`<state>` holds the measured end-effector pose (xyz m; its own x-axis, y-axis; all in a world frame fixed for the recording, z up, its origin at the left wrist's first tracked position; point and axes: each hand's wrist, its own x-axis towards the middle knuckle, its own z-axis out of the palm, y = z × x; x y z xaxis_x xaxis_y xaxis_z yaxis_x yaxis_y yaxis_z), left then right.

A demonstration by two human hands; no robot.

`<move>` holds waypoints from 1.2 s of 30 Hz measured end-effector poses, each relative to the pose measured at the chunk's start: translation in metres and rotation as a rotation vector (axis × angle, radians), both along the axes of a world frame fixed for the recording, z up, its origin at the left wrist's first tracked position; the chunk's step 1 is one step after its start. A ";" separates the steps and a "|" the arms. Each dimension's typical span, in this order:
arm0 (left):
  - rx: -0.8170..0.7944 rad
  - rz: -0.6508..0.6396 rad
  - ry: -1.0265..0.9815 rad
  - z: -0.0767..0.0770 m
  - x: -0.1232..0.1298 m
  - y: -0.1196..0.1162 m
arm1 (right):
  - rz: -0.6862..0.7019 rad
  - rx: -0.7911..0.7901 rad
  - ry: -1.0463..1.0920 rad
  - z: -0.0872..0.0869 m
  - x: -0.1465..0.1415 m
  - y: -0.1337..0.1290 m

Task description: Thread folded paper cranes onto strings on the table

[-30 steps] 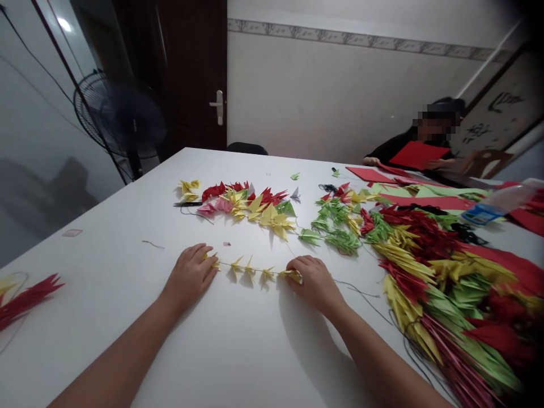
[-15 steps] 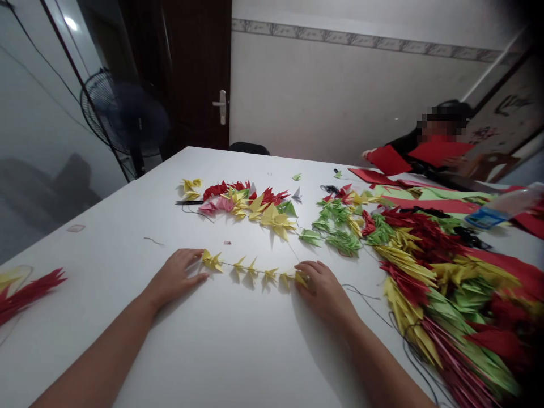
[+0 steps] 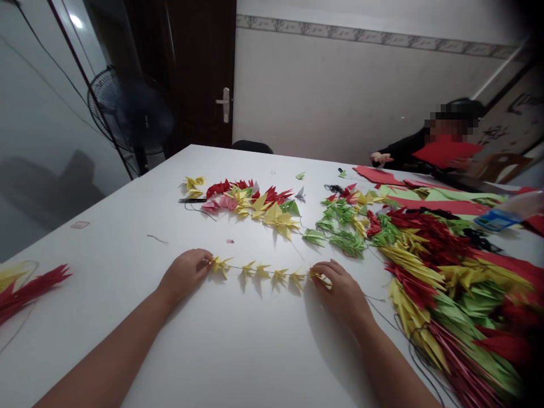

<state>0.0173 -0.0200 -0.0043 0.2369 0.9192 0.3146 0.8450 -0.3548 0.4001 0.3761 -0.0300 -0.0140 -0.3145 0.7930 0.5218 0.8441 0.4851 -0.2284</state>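
Across the middle of the white table (image 3: 242, 351), reaching forward with both forearms, cut off at the lower edge. With the left hand (image 3: 182, 273), back uppermost and fingers bent close together, pinching one end of a string of yellow paper cranes (image 3: 262, 271). With the right hand (image 3: 342, 292), knuckles raised and fingers curled, holding the other end between thumb and fingertips. Cannot make out the thread under the left fingertips, nor all of the crane half covered on the right. Can count at least 6 cranes, with blurred folds. Runs left to right between both hands, almost straight, long axis dipping slightly nearer at the right end, with tips pointing mostly up and outward. Lies nearer than the multicoloured crane garland (image 3: 278, 218), well apart from it.
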 end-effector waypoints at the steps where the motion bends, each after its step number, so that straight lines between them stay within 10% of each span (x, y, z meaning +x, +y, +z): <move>1: 0.044 -0.028 -0.004 -0.001 -0.001 -0.001 | -0.006 0.005 -0.001 0.000 0.001 -0.001; 19: 0.605 -0.318 0.166 0.006 0.004 -0.015 | 0.016 0.157 0.041 0.007 0.004 -0.007; 30: 0.072 -0.323 0.096 0.003 0.005 -0.013 | 0.040 0.137 0.068 0.010 -0.001 -0.009; 36: -0.047 -0.263 0.066 0.005 0.003 -0.010 | -0.087 -0.148 0.290 0.021 0.025 -0.012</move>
